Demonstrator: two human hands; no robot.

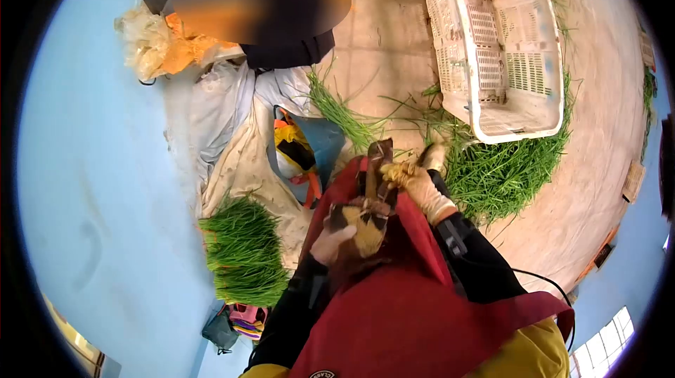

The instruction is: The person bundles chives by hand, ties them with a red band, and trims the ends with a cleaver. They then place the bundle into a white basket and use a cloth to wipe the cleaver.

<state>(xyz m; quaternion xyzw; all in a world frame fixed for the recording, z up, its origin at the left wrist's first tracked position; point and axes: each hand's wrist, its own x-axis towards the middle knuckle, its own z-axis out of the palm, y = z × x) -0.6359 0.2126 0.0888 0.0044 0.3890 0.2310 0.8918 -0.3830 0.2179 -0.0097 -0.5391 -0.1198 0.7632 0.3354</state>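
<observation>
In my lap, on a dark red apron [394,300], lies a brown and tan patterned cloth piece [369,232]; its exact kind does not show. My left hand [333,243] grips its left side. A darker brown strip [378,160] sticks up from its far end. My right hand [420,188], in a cream work glove with stained yellow-brown fingers, is closed at that strip's right edge; I cannot tell whether it pinches it. Beyond my left knee stands a blue-grey bag [325,140] with yellow and orange things inside.
A white plastic crate [480,107] lies at the upper right, beside a heap of loose green stalks [492,181]. Neatly stacked green bundles [246,255] sit by the blue wall [91,167] at left. Another person [288,51] is at the far side, near scattered stalks [341,114].
</observation>
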